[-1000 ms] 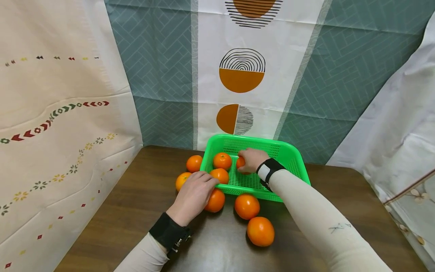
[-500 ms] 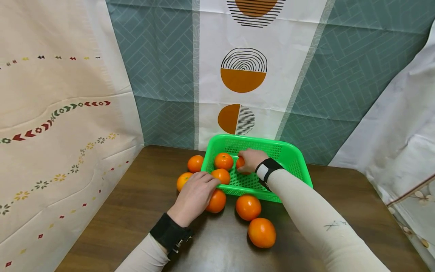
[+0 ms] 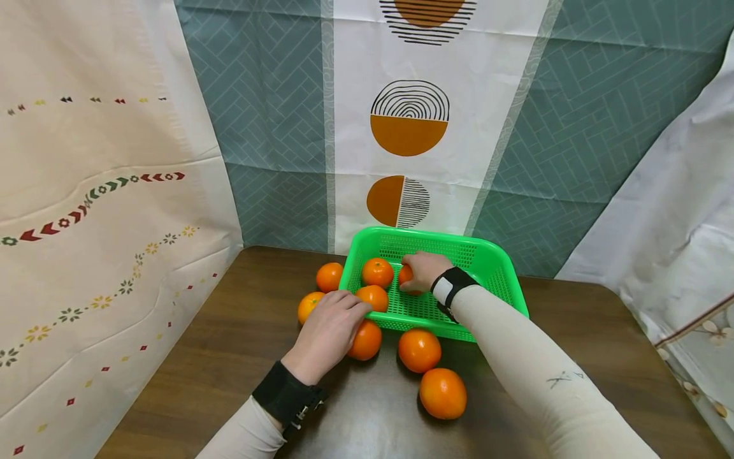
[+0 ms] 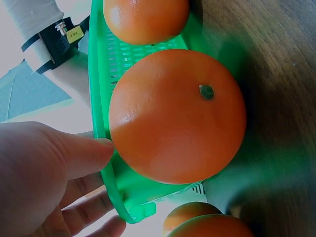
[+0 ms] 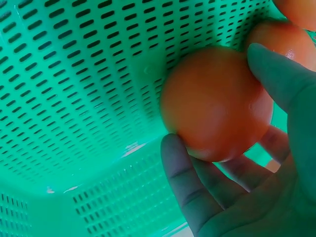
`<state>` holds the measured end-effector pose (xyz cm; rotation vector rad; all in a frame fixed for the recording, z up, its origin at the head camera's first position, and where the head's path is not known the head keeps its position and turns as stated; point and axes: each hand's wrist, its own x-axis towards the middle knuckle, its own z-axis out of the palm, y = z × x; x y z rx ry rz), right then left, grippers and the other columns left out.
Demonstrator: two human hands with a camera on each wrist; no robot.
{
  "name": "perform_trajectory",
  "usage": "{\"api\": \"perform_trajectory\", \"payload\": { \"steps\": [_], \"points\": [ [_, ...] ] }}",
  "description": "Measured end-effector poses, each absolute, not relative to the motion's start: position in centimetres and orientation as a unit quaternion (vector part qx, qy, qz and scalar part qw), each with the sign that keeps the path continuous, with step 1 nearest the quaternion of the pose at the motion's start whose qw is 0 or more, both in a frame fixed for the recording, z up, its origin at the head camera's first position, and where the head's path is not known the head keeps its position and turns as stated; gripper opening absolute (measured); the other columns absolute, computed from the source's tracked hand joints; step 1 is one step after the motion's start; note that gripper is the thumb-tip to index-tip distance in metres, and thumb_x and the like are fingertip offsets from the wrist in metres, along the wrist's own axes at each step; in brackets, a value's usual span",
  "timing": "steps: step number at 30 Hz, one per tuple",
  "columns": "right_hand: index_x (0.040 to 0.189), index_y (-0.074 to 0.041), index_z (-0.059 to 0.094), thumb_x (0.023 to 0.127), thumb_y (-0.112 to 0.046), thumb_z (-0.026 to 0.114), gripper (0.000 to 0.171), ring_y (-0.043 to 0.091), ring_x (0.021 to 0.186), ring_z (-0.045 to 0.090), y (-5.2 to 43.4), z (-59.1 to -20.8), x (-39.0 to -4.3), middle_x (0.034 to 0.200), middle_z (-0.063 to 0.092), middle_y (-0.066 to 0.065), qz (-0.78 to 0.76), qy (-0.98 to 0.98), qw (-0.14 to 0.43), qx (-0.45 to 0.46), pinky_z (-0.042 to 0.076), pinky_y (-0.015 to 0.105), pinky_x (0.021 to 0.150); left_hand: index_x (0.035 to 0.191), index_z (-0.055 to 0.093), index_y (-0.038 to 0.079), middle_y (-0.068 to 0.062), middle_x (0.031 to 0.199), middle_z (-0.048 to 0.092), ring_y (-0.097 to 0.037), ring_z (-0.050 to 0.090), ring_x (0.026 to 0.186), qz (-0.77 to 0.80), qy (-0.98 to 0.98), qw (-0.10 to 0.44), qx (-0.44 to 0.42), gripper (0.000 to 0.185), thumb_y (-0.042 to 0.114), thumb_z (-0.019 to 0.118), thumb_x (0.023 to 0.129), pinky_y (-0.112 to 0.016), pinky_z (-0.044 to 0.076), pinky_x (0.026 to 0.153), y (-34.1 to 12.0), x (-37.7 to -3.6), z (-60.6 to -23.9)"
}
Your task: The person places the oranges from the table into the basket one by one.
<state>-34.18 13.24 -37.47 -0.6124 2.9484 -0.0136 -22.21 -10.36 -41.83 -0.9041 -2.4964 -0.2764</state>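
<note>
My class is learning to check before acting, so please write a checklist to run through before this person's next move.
1. Left hand on the green basket: ok, it grips the rim.
2. Right hand secure on the held orange: ok, it looks well gripped.
3. Held orange resting on the basket floor: cannot tell.
4. All oranges in the basket: not ok, five outside oranges show on the table.

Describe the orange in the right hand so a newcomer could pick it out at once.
On the brown wooden table sits a rectangular green plastic basket with slotted walls. Inside, find the round, smooth orange fruit at the person's bare right hand. Two neighbours, a rear-left orange and a front-left orange, share the basket, but this one alone is held in that hand's fingers.
</note>
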Motion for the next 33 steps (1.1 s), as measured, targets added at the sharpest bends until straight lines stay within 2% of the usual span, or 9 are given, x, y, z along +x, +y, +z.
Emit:
{"api": "perform_trajectory", "payload": {
  "steps": [19,33],
  "points": [
    [0.141,-0.012,0.057,0.088,-0.044,0.077,0.065,0.031,0.102,0.061,13.66,-38.23,-34.68,0.126,0.061,0.015,-0.024,0.976,0.071,-0.206,0.053,0.045,0.084,0.111,0.071,0.015,0.001,0.104,0.069,-0.023,0.059,0.104,-0.114,-0.905,0.238,-0.333,0.017,0.012,0.069,0.095,-0.039,0.046,0.101,-10.43,-22.03,-41.78],
    [0.14,-0.011,0.058,0.086,-0.038,0.08,0.064,0.032,0.105,0.061,13.61,-37.97,-34.47,0.126,0.061,0.016,-0.029,0.974,0.074,-0.214,0.053,0.046,0.087,0.111,0.071,0.015,0.001,0.103,0.069,-0.022,0.059,0.103,-0.112,-0.905,0.241,-0.333,0.017,0.011,0.068,0.095,-0.039,0.046,0.1,-10.42,-22.06,-41.78]
  ]
}}
